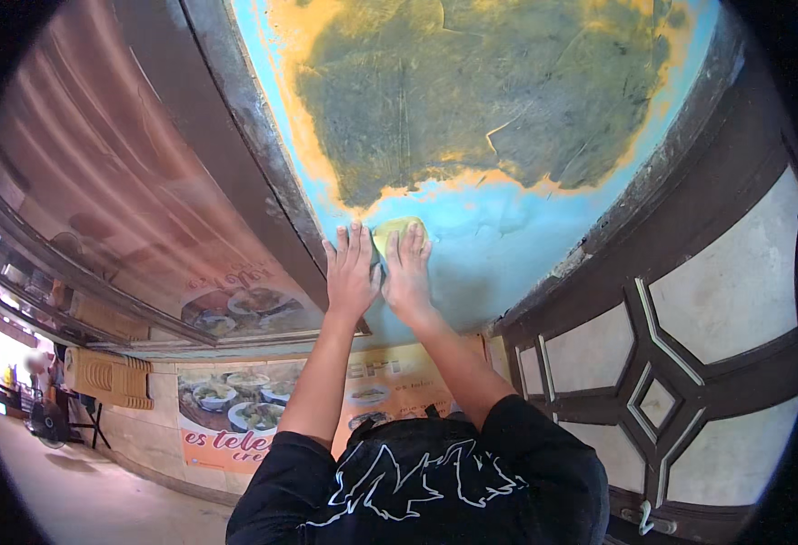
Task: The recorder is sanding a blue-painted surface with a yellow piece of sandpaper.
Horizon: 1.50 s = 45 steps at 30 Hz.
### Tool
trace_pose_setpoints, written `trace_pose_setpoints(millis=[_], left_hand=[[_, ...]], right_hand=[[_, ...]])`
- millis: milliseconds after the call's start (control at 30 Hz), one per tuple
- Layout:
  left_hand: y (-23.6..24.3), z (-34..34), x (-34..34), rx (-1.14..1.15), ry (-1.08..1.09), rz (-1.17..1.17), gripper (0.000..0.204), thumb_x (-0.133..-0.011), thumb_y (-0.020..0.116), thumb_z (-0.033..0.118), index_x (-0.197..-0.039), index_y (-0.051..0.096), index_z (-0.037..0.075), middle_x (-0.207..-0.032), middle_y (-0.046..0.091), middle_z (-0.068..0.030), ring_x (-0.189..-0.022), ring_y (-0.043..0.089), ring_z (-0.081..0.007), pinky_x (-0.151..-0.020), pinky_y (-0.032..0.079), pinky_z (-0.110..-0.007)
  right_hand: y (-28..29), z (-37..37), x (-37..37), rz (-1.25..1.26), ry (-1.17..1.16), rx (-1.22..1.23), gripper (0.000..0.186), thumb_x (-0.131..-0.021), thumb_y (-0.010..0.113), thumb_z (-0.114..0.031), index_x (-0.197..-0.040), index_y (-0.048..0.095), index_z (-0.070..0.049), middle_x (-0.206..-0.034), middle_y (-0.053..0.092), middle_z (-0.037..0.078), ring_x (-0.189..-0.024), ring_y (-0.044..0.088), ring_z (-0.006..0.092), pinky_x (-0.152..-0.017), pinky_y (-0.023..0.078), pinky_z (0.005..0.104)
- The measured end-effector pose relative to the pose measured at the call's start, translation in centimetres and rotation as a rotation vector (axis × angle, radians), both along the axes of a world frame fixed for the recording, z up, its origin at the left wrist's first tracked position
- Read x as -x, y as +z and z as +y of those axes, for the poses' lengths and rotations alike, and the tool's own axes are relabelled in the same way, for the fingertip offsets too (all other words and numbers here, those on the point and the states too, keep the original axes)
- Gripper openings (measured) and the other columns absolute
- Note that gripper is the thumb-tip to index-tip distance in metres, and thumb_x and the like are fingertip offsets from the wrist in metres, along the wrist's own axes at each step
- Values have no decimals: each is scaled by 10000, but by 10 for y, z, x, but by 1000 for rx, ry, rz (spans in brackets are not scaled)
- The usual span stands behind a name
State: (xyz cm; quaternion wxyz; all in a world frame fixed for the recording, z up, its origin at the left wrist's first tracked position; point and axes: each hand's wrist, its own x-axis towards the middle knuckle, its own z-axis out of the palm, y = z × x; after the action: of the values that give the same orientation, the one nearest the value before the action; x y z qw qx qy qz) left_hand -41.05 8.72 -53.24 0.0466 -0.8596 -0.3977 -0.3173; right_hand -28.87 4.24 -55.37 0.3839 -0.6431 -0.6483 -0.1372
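My right hand (407, 277) presses a yellow pad (384, 234), perhaps a sponge or a folded sheet, against a wall panel (499, 241). Its fingers lie over the pad's front, so part of the pad is hidden. Beside it, my left hand (352, 280) is stretched out with its fingertips on the light blue paint, near the pad's left edge. Both arms reach up and forward. Above the hands, a large dark grey-green patch (481, 100) with a ragged orange border covers much of the panel.
A dark-framed glass window (144, 209) flanks the panel on the left. To the right is a dark door (635, 354) with pale panels. A food banner (235, 409) hangs low on the wall. Stacked tan chairs (108, 377) and a fan (49, 422) stand at far left.
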Motion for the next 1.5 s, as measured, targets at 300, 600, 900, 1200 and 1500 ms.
trace_pose_setpoints(millis=[300,600,900,1200,1500], left_hand=[[1,2,1,-39,-49,-97,733,-739,669,138,-1384,365,-28,-1510,284,-189,-1410,222,-386,-1104,190,-606],[5,0,23,-32,-182,-264,708,-754,645,61,-1391,349,-28,-1491,309,-217,-1388,275,-399,-1107,219,-564],[1,3,26,-71,-259,-399,736,-699,585,-30,-1395,346,-19,-1489,319,-210,-1394,277,-384,-1121,199,-559],[0,5,33,-65,-277,-369,739,-688,567,-45,-1393,350,-2,-1488,321,-202,-1389,271,-405,-1117,186,-583],[2,-10,37,15,-55,-135,700,-737,596,58,-1391,358,-10,-1527,242,-185,-1417,181,-407,-1108,174,-612]], right_hand=[[3,-7,-22,72,-4,38,598,-801,460,-4,-1375,327,99,-1471,173,366,-1381,158,517,-1097,115,631],[16,1,0,-47,48,66,590,-790,503,-44,-1365,397,29,-1467,269,301,-1367,245,470,-1079,167,633],[16,-2,13,-249,102,100,571,-820,516,-106,-1370,406,-2,-1477,310,231,-1381,277,387,-1072,205,633],[17,-1,-2,-423,184,57,529,-839,487,-123,-1364,451,-62,-1464,398,104,-1364,364,251,-1079,240,586],[66,-15,-30,-763,252,50,545,-835,491,-162,-1377,460,-106,-1478,395,8,-1364,354,140,-1090,267,500]])
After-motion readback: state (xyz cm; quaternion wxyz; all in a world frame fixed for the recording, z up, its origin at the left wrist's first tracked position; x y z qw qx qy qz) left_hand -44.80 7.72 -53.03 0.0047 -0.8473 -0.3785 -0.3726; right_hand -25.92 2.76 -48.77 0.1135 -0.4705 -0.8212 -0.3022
